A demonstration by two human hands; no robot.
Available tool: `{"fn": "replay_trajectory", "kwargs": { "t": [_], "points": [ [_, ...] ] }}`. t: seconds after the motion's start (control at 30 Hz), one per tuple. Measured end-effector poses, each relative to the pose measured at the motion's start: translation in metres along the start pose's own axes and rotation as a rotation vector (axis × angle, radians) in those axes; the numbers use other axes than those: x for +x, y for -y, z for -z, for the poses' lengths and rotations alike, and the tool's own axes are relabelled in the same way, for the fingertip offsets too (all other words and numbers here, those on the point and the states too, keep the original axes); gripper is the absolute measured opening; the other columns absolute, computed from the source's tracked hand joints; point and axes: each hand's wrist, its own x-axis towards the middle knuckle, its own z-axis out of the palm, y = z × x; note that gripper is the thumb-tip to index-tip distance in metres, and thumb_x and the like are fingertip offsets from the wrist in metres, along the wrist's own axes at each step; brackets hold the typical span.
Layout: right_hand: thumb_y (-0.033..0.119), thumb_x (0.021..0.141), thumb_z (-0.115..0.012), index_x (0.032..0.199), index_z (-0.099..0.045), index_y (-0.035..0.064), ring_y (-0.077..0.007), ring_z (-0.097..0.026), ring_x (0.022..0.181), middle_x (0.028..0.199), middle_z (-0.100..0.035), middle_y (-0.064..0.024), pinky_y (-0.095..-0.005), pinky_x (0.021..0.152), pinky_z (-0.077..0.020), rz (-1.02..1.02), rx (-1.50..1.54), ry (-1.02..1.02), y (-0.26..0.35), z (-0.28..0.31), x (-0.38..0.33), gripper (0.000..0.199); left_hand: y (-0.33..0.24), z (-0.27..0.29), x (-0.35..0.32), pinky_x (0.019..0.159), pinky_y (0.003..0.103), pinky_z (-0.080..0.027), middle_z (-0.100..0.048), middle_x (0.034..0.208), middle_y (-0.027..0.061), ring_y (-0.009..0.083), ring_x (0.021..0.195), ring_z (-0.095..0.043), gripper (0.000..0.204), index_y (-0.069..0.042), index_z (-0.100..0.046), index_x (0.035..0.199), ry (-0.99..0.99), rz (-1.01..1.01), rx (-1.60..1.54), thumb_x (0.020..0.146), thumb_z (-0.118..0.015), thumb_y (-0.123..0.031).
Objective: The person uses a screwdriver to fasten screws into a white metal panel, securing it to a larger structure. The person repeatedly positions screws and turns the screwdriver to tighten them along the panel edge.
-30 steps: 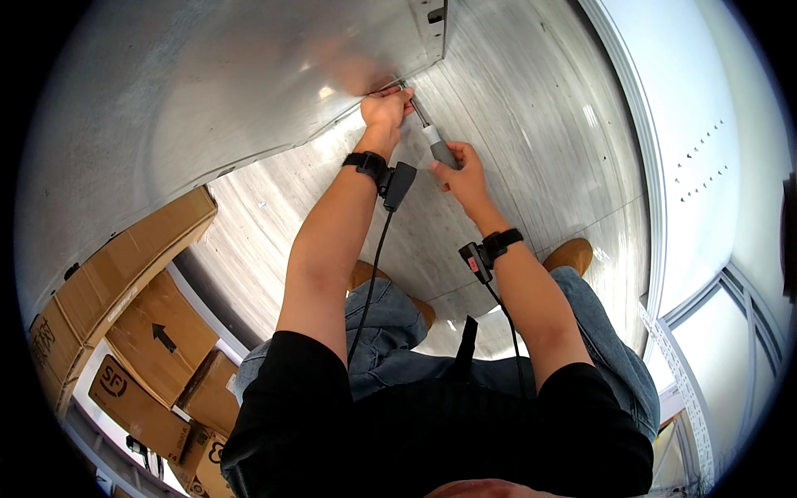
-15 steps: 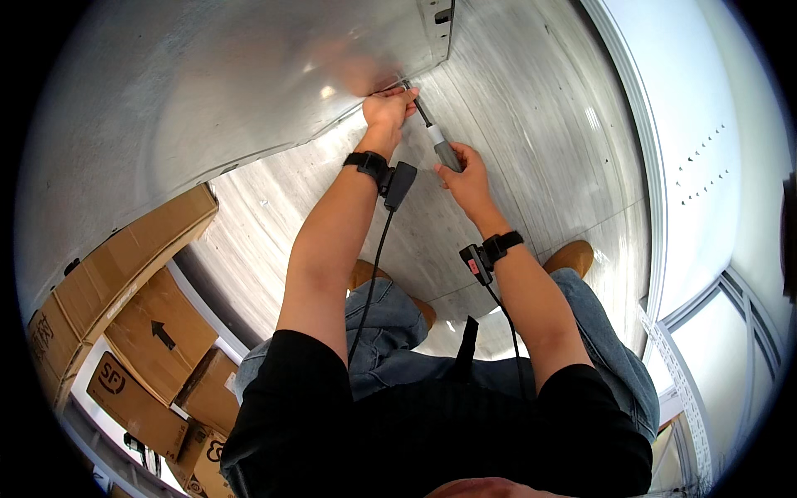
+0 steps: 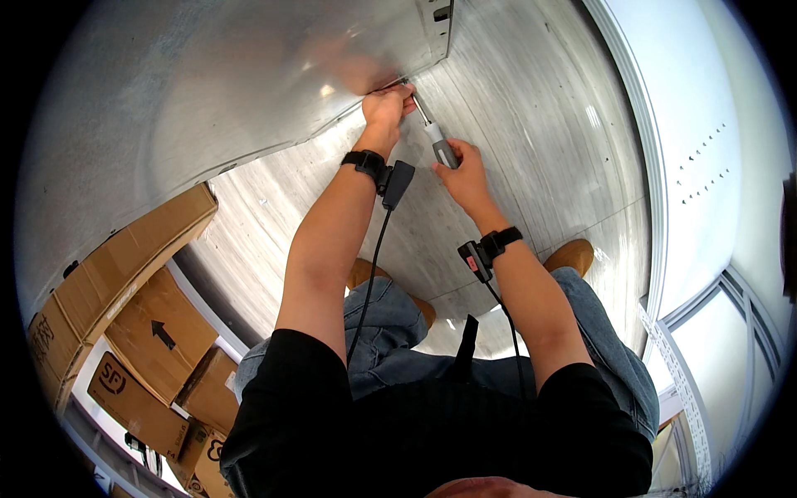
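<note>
A screwdriver (image 3: 441, 145) with a grey handle and a thin metal shaft slants up to the lower edge of a large metal panel (image 3: 241, 91). My right hand (image 3: 466, 176) is closed round the rear of its handle. At the panel's edge, my left hand (image 3: 388, 106) has its fingers pinched together by the shaft's tip. Whether those fingers grip the tip, the panel's edge or something small is hidden. Each wrist wears a black strap with a small cabled device.
Brown cardboard boxes (image 3: 162, 332) are stacked at the left. Pale wood-look floor (image 3: 531, 124) lies beneath my hands. A white panel (image 3: 689, 124) with a metal frame rises on the right, and my brown shoes (image 3: 571, 258) stand below.
The screwdriver's handle has turned a little in my right hand, showing a different side. My left hand stays at the panel's edge.
</note>
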Motion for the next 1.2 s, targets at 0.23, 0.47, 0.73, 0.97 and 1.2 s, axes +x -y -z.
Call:
{"fn": "replay_trajectory", "kwargs": {
  "t": [0.23, 0.47, 0.73, 0.97, 1.2],
  "points": [
    [0.019, 0.080, -0.069, 0.125, -0.047, 0.0017, -0.0247, -0.058, 0.086, 0.102, -0.058, -0.0136, -0.0358, 0.072, -0.0465, -0.351, 0.330, 0.150, 0.044, 0.012, -0.003, 0.052, 0.000, 0.002, 0.009, 0.059, 0.027, -0.053, -0.067, 0.081, 0.0083, 0.0156, 0.068, -0.063, 0.008, -0.002, -0.060, 0.092, -0.089, 0.104, -0.177, 0.087, -0.057, -0.006],
    [0.019, 0.082, -0.067, 0.128, -0.046, 0.0023, -0.0195, -0.059, 0.086, 0.101, -0.057, -0.0139, -0.0327, 0.071, -0.0478, -0.202, 0.174, 0.111, -0.010, -0.006, 0.007, 0.053, -0.008, -0.007, 0.004, 0.062, 0.028, -0.050, -0.068, 0.084, 0.0072, 0.0174, 0.072, -0.064, 0.008, -0.005, -0.058, 0.093, -0.080, 0.173, -0.169, 0.089, -0.052, -0.009],
    [0.020, 0.085, -0.065, 0.129, -0.043, 0.0046, -0.0156, -0.059, 0.071, 0.095, -0.058, -0.0123, -0.0302, 0.058, -0.0478, -0.321, 0.244, 0.237, 0.047, 0.017, -0.005, 0.052, -0.010, -0.004, 0.004, 0.064, 0.032, -0.051, -0.067, 0.084, 0.0088, 0.0209, 0.072, -0.064, 0.010, -0.003, -0.057, 0.093, -0.081, 0.204, -0.204, 0.090, -0.049, -0.009],
    [0.017, 0.086, -0.064, 0.121, -0.051, 0.0004, -0.0148, -0.057, 0.076, 0.094, -0.058, -0.0072, -0.0292, 0.060, -0.0485, -0.351, 0.333, 0.139, 0.030, 0.004, 0.000, 0.040, -0.009, -0.005, 0.008, 0.056, 0.033, -0.054, -0.066, 0.078, 0.0112, 0.0214, 0.061, -0.063, 0.007, 0.000, -0.058, 0.087, -0.110, 0.209, -0.259, 0.085, -0.053, -0.003],
    [0.017, 0.084, -0.066, 0.122, -0.049, -0.0009, -0.0141, -0.058, 0.068, 0.095, -0.059, -0.0101, -0.0282, 0.051, -0.0464, -0.364, 0.440, 0.189, 0.042, 0.012, -0.005, 0.046, -0.007, -0.004, 0.008, 0.070, 0.035, -0.054, -0.065, 0.085, 0.0119, 0.0242, 0.075, -0.063, 0.012, 0.002, -0.057, 0.094, -0.065, 0.210, -0.256, 0.090, -0.050, -0.007]
  ]
}}
